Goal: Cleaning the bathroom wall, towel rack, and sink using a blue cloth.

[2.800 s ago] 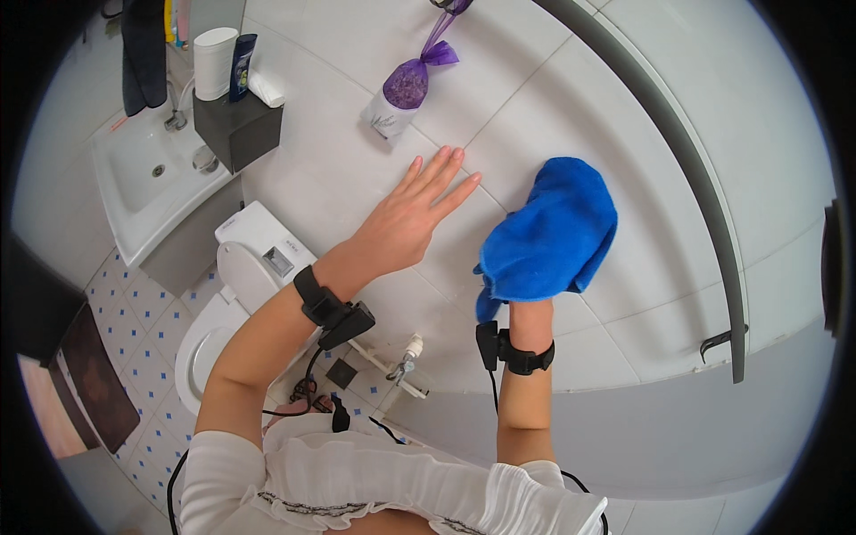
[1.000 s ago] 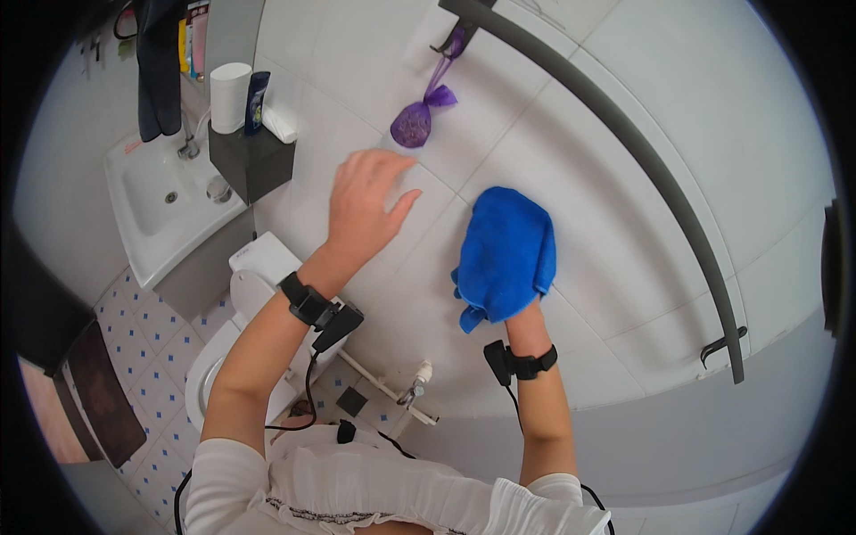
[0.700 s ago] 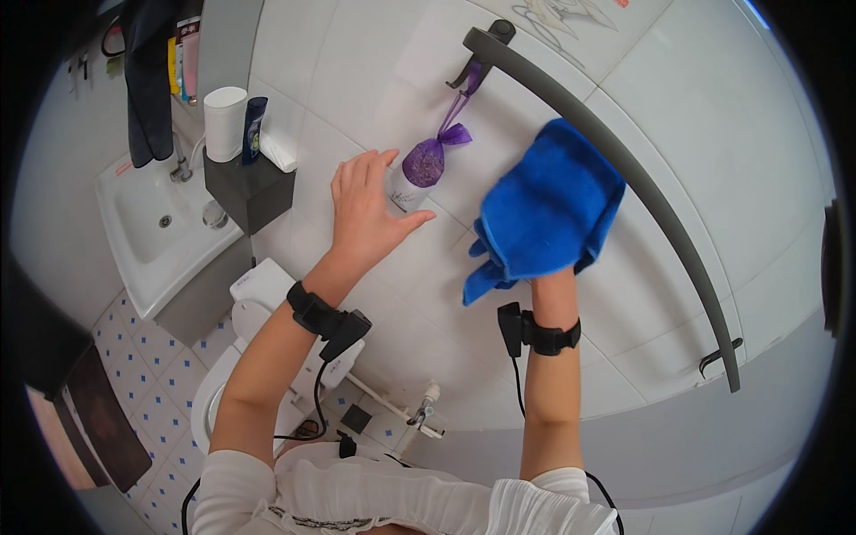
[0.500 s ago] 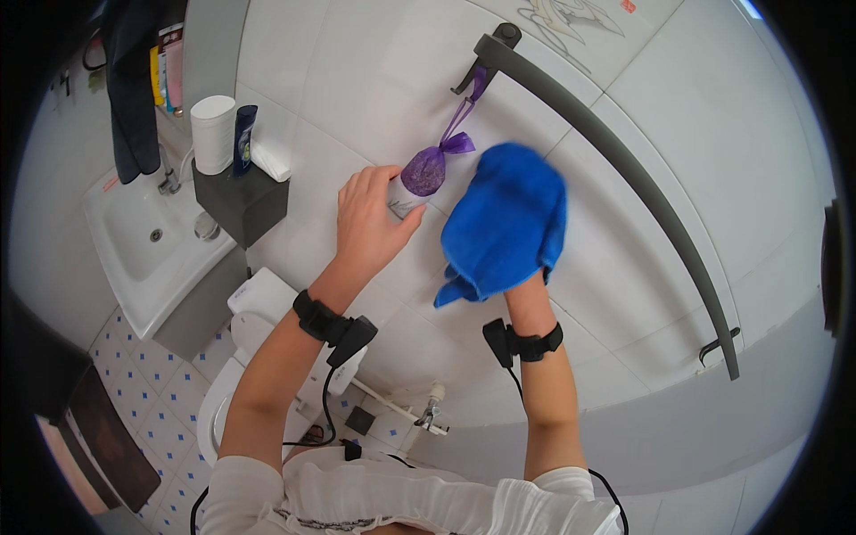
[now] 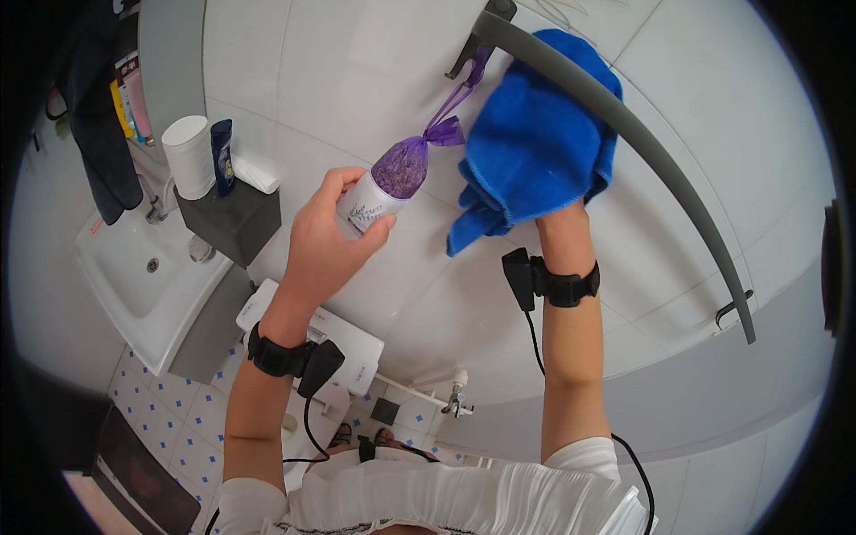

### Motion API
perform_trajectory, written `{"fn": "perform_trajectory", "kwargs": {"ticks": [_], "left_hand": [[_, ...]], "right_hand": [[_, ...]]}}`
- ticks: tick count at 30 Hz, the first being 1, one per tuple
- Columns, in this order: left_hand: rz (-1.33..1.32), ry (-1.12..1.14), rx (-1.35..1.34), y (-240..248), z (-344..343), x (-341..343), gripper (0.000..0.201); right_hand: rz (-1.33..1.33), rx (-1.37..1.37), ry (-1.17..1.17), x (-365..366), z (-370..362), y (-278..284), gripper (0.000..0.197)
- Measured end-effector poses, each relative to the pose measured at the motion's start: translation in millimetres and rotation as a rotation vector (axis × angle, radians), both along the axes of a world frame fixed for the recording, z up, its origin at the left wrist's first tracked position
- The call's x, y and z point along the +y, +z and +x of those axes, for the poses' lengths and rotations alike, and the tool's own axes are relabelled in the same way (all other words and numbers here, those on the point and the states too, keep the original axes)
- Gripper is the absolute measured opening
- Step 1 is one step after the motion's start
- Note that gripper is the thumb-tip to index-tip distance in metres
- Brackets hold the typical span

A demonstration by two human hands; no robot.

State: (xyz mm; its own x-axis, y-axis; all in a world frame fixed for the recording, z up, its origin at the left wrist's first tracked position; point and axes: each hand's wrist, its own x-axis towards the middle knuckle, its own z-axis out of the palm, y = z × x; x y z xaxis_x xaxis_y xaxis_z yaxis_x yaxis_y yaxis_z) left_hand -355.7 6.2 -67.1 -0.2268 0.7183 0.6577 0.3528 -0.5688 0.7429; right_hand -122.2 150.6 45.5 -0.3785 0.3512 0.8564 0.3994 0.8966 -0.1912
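Note:
Purple dried-flower filling shows through the gauzy top of a lavender sachet (image 5: 397,169), whose lower part is white with a printed sprig. Around that white part my left hand (image 5: 323,234) is closed, thumb on the near side. A purple ribbon (image 5: 443,111) runs from the sachet up to a hook (image 5: 464,55) at the rail's upper end. A blue cloth (image 5: 535,143) drapes over my right hand (image 5: 565,230) and hides its fingers; only the back of the hand near the wrist shows. The cloth's upper part lies behind the dark grey curved rail (image 5: 655,152), against the tiled wall.
A grey box shelf (image 5: 241,227) carries a white canister (image 5: 189,159), a dark blue tube (image 5: 222,159) and a white packet. A white sink (image 5: 120,267) stands at left; a toilet (image 5: 352,352) and a pipe tap (image 5: 456,397) are below. Black wrist straps trail cables.
My right hand has moved up and right with the blue cloth, which now reaches behind the rail. My left hand has drawn the sachet down and left, and the view has shifted.

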Motion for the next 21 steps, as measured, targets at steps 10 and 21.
{"fn": "perform_trajectory", "kwargs": {"ticks": [10, 21], "left_hand": [[0.131, 0.132, 0.089, -3.9, -2.3, 12.2, 0.043], [0.125, 0.113, 0.016, -11.4, -1.9, 20.5, 0.046]], "right_hand": [[0.199, -0.570, -0.257, -35.7, -13.3, -120.8, 0.051], [-0.498, 0.296, 0.515, -33.4, 51.4, -48.4, 0.055]]}}
